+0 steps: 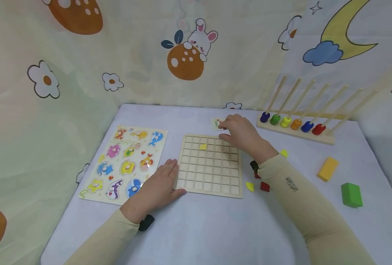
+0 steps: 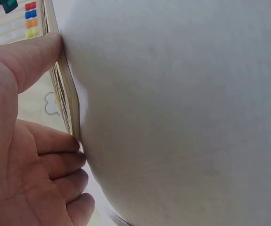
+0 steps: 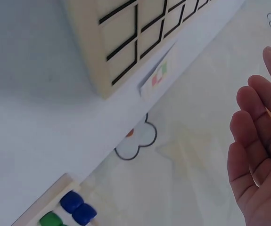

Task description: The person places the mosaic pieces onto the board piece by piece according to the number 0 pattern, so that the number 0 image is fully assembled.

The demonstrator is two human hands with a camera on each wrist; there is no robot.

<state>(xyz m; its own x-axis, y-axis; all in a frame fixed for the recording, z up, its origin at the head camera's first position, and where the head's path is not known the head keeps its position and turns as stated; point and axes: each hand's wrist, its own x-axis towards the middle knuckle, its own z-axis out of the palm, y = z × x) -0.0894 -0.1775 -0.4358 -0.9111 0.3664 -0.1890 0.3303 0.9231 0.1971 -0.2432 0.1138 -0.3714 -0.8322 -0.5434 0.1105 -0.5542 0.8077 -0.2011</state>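
Note:
A wooden grid board (image 1: 209,193) lies flat, with a small yellow square tile (image 1: 203,147) in one of its upper cells. My left hand (image 1: 163,180) rests at the board's left side, its fingers along the edge and its thumb by the near corner. In the left wrist view, the thumb and fingertips touch the edge of the board (image 2: 69,101). Over the board's far right corner hovers my right hand (image 1: 240,134), fingers loosely bent. Close by its fingertips is a small pattern card (image 1: 215,124). No piece shows in the right hand (image 3: 262,155) in its wrist view.
Left of the board lies a sea-animal knob puzzle (image 1: 120,175). A peg rack (image 1: 315,138) with coloured beads stands at the back right. Yellow (image 1: 250,186) and red pieces (image 1: 265,187) lie beside the right forearm. Farther right are a yellow block (image 1: 327,169) and a green block (image 1: 351,195).

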